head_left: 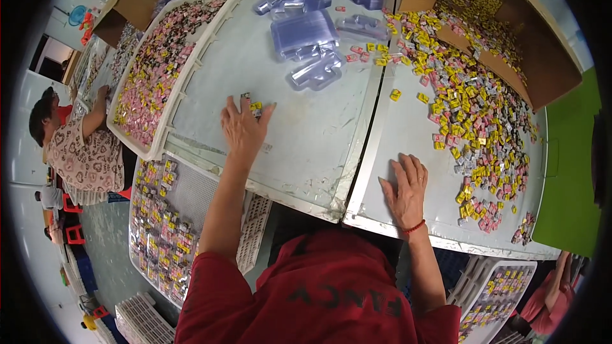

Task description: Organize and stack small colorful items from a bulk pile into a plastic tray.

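Observation:
My left hand (244, 130) hovers over or rests on the left tabletop (306, 134), its fingers stretched out and the thumb apart. A few small yellow and dark square pieces (256, 113) lie at its fingertips, between the index finger and thumb; whether they are touched I cannot tell. On the right tabletop (395, 134), near the front edge, my right hand (408, 197) lies with its fingers extended, holding nothing. Right of it spreads a heap of small yellow, pink and grey pieces (472, 108). Clear plastic blister shells (305, 32) are piled beyond my left hand.
A tipped cardboard box (548, 57) spills pieces at the right. A white tray (213, 28) full of pink, yellow and dark pieces stands at left. Below it a mesh tray (197, 191) holds packed items. A co-worker (86, 140) is at far left. A gap (364, 140) divides the tabletops.

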Action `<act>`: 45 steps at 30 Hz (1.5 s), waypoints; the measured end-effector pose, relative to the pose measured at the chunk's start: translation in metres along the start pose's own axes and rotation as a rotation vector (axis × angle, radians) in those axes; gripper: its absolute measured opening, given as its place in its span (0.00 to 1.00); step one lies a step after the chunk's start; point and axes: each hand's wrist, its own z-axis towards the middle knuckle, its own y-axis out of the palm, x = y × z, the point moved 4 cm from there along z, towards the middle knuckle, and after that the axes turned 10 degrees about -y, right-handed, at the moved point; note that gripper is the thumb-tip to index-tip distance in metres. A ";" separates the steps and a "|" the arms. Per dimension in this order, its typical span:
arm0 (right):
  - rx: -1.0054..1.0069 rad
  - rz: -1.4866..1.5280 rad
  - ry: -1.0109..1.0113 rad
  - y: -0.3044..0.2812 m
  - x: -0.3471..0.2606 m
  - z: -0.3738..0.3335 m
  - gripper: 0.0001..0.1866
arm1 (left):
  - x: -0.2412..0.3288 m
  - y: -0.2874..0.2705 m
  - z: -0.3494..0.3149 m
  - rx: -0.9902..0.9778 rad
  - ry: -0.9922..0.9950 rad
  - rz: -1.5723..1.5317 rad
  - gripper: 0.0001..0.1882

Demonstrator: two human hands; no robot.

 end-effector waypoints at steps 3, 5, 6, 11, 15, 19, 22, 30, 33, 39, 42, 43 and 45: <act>0.002 -0.015 0.007 0.000 0.000 -0.002 0.23 | 0.057 -0.003 0.013 0.088 0.311 -0.274 0.22; 0.010 -0.018 0.005 -0.001 0.001 -0.002 0.23 | 0.104 0.006 0.022 -0.080 0.393 -0.383 0.14; 0.003 -0.018 0.007 0.000 -0.001 -0.001 0.23 | 0.111 0.015 0.030 -0.074 0.390 -0.379 0.14; -0.023 -0.033 0.023 0.001 -0.004 0.000 0.23 | 0.116 0.062 0.038 -0.201 0.421 -0.281 0.12; -0.003 -0.029 0.031 -0.001 -0.001 0.000 0.22 | 0.111 0.066 0.053 -0.355 0.380 -0.454 0.10; -0.002 -0.014 0.038 0.000 0.001 0.000 0.22 | 0.106 0.084 0.064 -0.502 0.457 -0.352 0.07; 0.016 -0.001 0.038 -0.001 -0.001 0.002 0.21 | 0.108 0.089 0.056 -0.337 0.579 -0.289 0.07; 0.047 -0.021 0.060 -0.002 0.001 -0.007 0.21 | 0.110 0.082 0.066 -0.611 0.091 -0.651 0.07; 0.049 -0.006 0.065 0.000 0.000 -0.008 0.21 | 0.089 0.100 0.079 -0.795 -0.155 -0.819 0.12; 0.088 0.011 0.040 0.001 0.003 -0.003 0.20 | 0.085 0.090 0.085 -0.850 -0.161 -0.953 0.12; 0.098 0.038 0.032 -0.002 0.008 -0.006 0.21 | 0.110 0.059 0.075 -0.455 -0.056 -0.972 0.11; 0.165 0.035 0.044 -0.011 0.010 -0.004 0.21 | 0.118 0.043 0.071 -0.456 -0.047 -0.981 0.11; 0.226 0.048 0.056 -0.023 0.025 -0.001 0.22 | 0.144 -0.008 0.055 -0.171 0.229 -0.840 0.09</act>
